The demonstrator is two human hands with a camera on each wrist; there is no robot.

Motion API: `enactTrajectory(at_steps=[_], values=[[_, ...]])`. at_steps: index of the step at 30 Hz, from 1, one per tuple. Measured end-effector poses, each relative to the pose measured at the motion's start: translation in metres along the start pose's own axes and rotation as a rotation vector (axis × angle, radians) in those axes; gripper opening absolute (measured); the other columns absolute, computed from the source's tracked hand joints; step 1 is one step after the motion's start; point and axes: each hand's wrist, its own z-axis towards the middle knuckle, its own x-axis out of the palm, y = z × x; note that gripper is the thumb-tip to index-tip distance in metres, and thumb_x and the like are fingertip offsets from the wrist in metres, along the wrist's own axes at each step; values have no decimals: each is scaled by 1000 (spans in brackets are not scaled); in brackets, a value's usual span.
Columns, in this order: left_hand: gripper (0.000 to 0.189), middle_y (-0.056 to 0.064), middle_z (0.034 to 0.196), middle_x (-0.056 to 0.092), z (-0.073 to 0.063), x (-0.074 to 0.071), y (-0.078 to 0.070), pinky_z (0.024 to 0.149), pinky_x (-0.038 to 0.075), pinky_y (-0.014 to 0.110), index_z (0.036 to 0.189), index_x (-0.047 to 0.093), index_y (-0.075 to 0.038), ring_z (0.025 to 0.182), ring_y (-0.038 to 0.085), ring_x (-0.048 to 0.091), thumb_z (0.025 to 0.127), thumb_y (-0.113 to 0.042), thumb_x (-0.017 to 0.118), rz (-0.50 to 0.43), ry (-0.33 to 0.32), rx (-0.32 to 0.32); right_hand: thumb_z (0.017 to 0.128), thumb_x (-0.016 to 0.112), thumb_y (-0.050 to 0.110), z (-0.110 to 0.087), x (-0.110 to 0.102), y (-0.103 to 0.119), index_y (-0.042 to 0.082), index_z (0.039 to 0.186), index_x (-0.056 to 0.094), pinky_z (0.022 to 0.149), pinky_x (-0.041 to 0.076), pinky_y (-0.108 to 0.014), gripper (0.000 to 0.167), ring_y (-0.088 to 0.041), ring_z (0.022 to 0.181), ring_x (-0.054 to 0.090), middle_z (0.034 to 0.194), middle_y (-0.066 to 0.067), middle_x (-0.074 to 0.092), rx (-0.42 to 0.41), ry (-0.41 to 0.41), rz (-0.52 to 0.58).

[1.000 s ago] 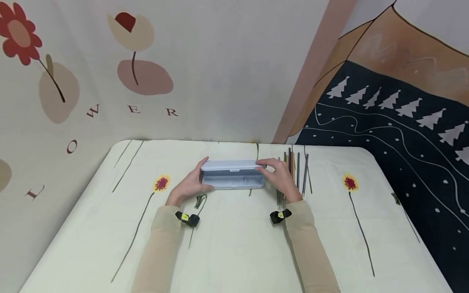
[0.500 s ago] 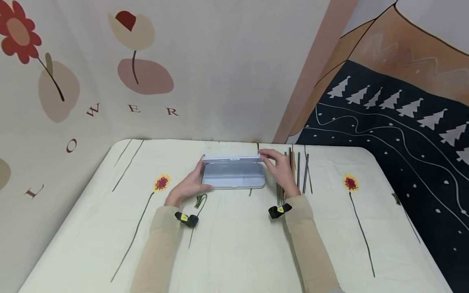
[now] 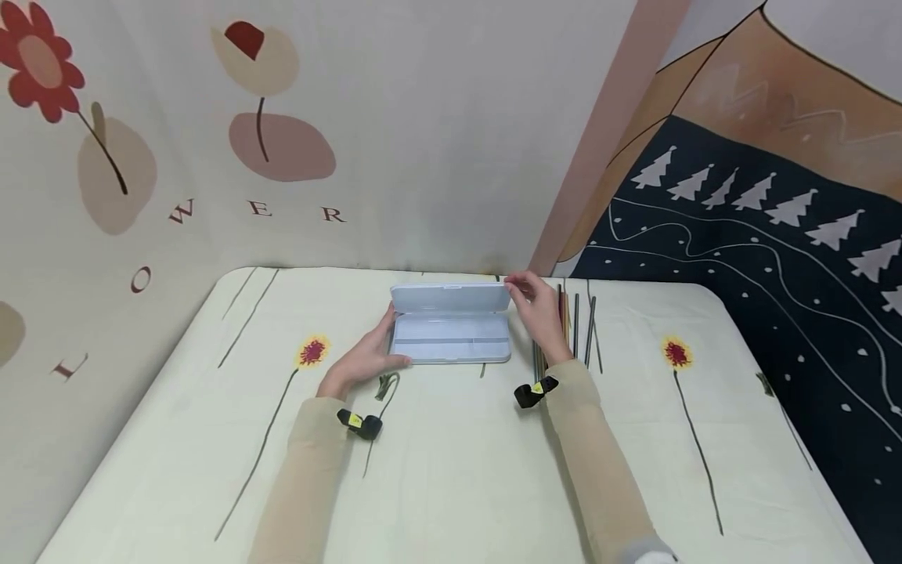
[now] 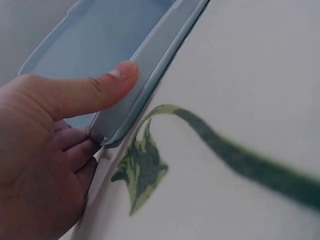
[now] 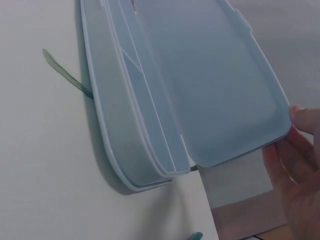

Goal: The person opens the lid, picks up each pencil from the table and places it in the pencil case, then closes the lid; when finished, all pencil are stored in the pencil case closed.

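A pale blue plastic pencil case (image 3: 451, 352) stands on the table with its hinged lid (image 3: 449, 298) raised and tipped back. Inside, low dividers split it into compartments, and nothing shows lying in them. My left hand (image 3: 362, 362) grips the case's left end. In the left wrist view, the thumb lies on the front wall (image 4: 145, 65) and the other fingers curl round the end, partly hidden. My right hand (image 3: 541, 313) pinches the lid's far right corner; the right wrist view shows the thumb on the inner side of the lid (image 5: 220, 85) and fingers behind it.
Several pencils (image 3: 575, 325) lie to the right of the case, partly beneath my right hand and forearm. The white tablecloth (image 3: 451, 470) has printed flowers and stems. Behind the table's far edge hangs a patterned fabric wall (image 3: 437, 157).
The lid has swung up and back from nearly closed to wide open, carried by my right hand moving up and away. My left hand has stayed on the case's left end.
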Motion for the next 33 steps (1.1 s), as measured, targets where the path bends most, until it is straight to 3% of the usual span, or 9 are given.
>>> enactTrajectory(at_steps=[5, 10, 29, 33], values=[[117, 7, 161, -2, -1, 0, 0, 116, 5, 49, 155, -8, -19, 145, 28, 2, 78, -11, 79, 36, 4, -11, 95, 60, 3, 7, 1, -1, -4, 105, 66, 90, 52, -38, 14, -28, 99, 64, 103, -17, 67, 16, -24, -9], [112, 12, 160, -4, -3, 0, -2, 116, 5, 49, 154, -6, -9, 145, 30, 0, 80, -15, 78, 66, 13, -39, 95, 60, 4, 14, 2, -3, -3, 104, 68, 87, 52, -38, 14, -28, 97, 65, 103, -17, 68, 53, -38, -20], [105, 9, 160, -2, -4, 1, 0, 116, 7, 47, 155, -1, -8, 145, 28, 2, 84, -18, 75, 134, 13, -58, 95, 61, 7, 29, 7, -5, -1, 104, 72, 76, 51, -29, 16, -25, 90, 65, 103, -15, 69, 152, -65, -60], [104, 9, 160, -1, -4, 0, -1, 116, 7, 48, 155, 0, -9, 145, 29, 2, 84, -18, 75, 140, 11, -63, 93, 63, 6, 30, 5, -3, -1, 103, 73, 76, 51, -32, 16, -26, 91, 66, 102, -16, 70, 128, -61, -86]])
